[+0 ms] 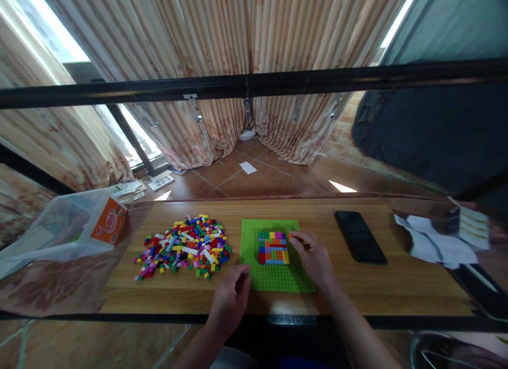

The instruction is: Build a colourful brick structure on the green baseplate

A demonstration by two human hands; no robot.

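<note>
Currently R hand [315, 256] clamps small orange-red brick [291, 235] over green baseplate [280, 280], nr. R edge. L hand [230, 291] curled; grip unclear. Brick prob. light, stiff; hold opp. sides.

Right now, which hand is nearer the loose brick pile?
The left hand, at the left edge of the green baseplate; the right hand is farther, near the opposite edge.

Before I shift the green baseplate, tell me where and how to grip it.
The green baseplate is probably best gripped by its left and right edges, from the near side: it lies flat, and the brick build covers only its middle.
</note>
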